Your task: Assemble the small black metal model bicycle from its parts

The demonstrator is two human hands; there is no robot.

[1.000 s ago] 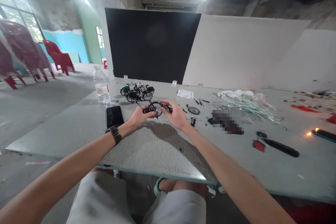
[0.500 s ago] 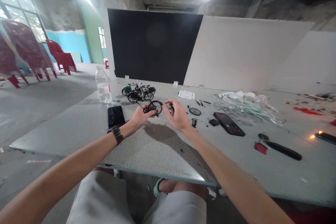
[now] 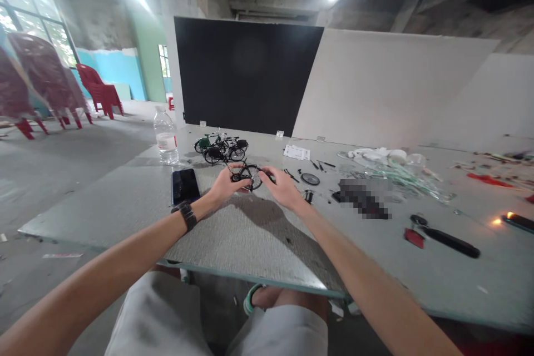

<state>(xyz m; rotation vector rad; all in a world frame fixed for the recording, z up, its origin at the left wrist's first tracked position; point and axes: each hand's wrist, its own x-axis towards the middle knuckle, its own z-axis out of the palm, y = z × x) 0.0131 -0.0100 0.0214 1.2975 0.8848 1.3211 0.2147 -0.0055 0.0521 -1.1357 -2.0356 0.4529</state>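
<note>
Since we're reading left to right, what comes first on the desk (image 3: 250, 281)?

A water bottle (image 3: 166, 136) near the back edge, then my phone (image 3: 184, 186), lying flat just left of my hands. Behind them stands a cluster of model bicycles (image 3: 221, 147), one with a green frame.

And the piece in front of you?

A miniature black bicycle (image 3: 247, 177), between my hands and close in front of that cluster. It looks lifted just off the desk, though I can't be sure. I'd judge it light, with a fairly stiff frame but fragile spokes and thin fittings, so the frame tubes are the place to grip, not the wheels.

State of the hands?

My left hand (image 3: 225, 184), with a dark strap on the wrist (image 3: 187, 216), is closed, pinching the frame. My right hand (image 3: 284, 188) is half open, its fingers curved in against the far side. Whether they pinch anything, I can't tell.

Further right?

A printed sheet (image 3: 296, 152), a small black disc (image 3: 310, 179), clear plastic scraps (image 3: 396, 178), and a black-handled tool (image 3: 453, 246).
</note>
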